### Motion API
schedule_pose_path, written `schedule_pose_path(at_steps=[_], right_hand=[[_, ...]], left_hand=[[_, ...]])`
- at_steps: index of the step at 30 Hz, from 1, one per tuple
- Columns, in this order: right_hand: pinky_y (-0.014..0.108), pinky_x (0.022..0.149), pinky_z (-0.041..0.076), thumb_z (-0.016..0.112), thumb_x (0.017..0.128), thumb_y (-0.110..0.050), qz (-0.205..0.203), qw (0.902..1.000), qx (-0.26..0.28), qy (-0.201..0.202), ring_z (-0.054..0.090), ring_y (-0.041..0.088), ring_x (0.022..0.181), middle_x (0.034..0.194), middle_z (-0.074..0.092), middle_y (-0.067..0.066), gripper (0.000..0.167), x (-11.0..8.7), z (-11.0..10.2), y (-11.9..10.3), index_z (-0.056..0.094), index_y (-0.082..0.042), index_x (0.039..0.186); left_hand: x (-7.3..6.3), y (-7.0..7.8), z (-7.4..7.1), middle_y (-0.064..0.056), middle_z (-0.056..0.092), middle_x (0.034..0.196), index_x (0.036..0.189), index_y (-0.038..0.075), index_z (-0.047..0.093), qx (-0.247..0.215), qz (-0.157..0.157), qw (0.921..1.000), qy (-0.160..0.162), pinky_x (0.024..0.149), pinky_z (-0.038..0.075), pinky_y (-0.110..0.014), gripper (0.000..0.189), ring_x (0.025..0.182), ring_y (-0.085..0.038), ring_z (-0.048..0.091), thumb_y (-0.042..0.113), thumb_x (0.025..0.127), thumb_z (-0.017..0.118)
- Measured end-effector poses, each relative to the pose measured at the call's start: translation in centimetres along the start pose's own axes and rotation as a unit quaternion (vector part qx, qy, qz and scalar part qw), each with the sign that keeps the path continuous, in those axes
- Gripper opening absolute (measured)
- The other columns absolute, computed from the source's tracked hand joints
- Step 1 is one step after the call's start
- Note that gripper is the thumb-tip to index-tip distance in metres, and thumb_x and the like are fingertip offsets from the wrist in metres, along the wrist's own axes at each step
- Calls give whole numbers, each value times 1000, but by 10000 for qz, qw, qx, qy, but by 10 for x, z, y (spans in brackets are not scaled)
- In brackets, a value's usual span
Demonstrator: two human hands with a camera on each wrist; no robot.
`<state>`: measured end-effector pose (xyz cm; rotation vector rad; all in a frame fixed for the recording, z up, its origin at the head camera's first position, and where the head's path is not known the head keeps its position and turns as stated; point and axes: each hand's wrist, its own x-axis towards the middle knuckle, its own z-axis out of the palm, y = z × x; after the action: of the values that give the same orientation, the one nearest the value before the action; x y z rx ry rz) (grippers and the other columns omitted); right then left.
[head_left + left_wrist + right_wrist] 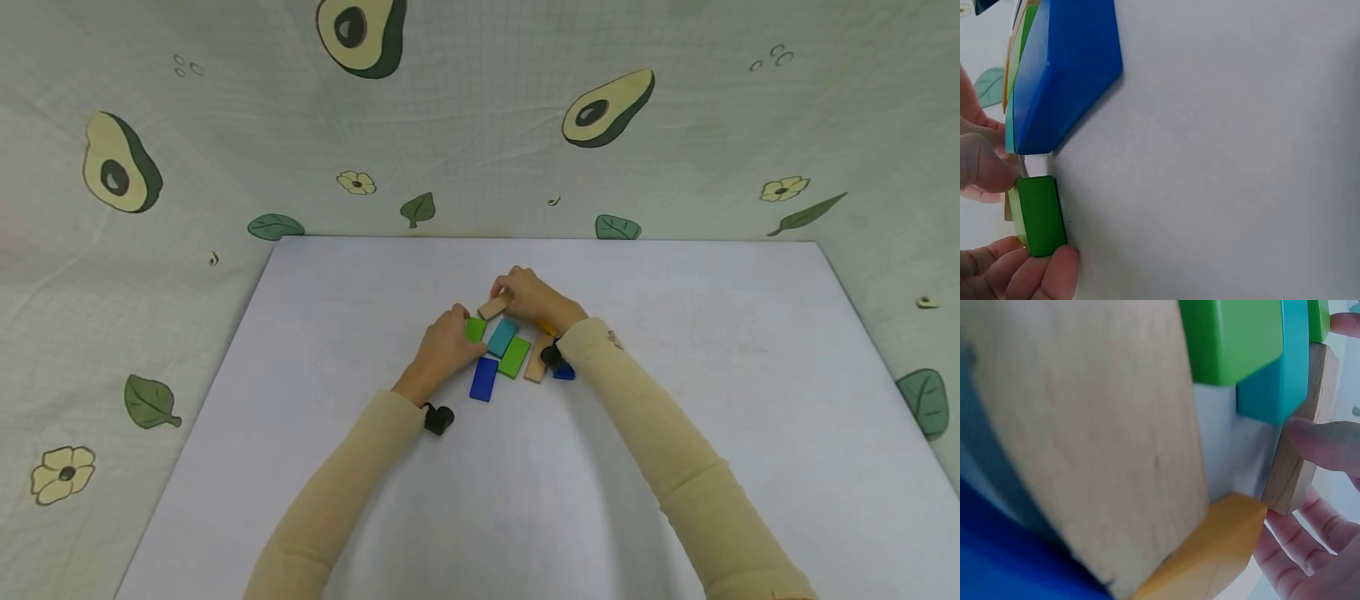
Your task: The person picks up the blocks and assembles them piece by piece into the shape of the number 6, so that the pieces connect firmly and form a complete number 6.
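My left hand (pixel 442 343) pinches a green block (pixel 1044 215) between thumb and fingers, low at the white tabletop. With thumb and fingers my right hand (pixel 534 298) grips a plain wooden block (pixel 1297 447) at the far side of the cluster. Between the hands lie a teal block (pixel 502 337) and a second green block (pixel 514 357). A blue block (pixel 483 379) sits nearest to me, in front of the left thumb. Under the right wrist are another wooden block (pixel 537 360), partly hidden, an orange block (pixel 1210 550) and a second blue block (pixel 564 374).
The white table (pixel 360 287) reaches out on all sides of the blocks. Behind it hangs a cloth (pixel 480 108) printed with avocados, leaves and flowers. Each wrist carries a small black camera (pixel 438 419).
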<state>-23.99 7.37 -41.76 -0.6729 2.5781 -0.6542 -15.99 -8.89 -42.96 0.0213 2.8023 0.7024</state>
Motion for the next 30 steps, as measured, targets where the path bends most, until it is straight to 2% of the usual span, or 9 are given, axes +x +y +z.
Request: schedule_pose_path(at_steps=[7,12,19,26,30], right_hand=[[40,93,40,53,85,-1,13,10000,9,-14,44,25,104,112,51,13,27,0,5,-7,64,-12,107],[39,93,40,56,83,0,-23,9999,-124,-59,44,25,105,112,51,13,27,2,7,-13,65,-13,106],[39,90,41,58,84,-4,-93,9999,-63,-13,46,24,102,111,53,13,25,3,10,-21,65,-12,106],[37,88,42,59,84,-9,16,9998,-79,158,46,23,100,112,53,12,25,7,16,-29,64,-14,108],[36,84,42,57,84,-7,67,9998,-54,153,46,24,98,110,53,12,25,8,20,-31,64,-14,107]], left_hand=[[-8,-5,0,-13,57,99,118,2,45,188,55,9998,105,69,48,-33,52,79,-23,55,25,79,70],[-14,-7,-1,-14,57,100,118,1,45,218,120,9996,131,69,47,-34,53,79,-23,55,26,78,71],[-17,-9,3,-14,58,98,119,2,45,121,130,9997,182,68,46,-34,54,77,-22,53,23,78,71],[-23,-10,3,-15,58,103,123,-1,44,-32,115,9997,209,69,47,-35,57,80,-22,54,22,78,70],[-25,-13,1,-15,58,100,122,-2,45,-62,120,9995,283,65,46,-33,56,76,-21,54,21,77,71]])
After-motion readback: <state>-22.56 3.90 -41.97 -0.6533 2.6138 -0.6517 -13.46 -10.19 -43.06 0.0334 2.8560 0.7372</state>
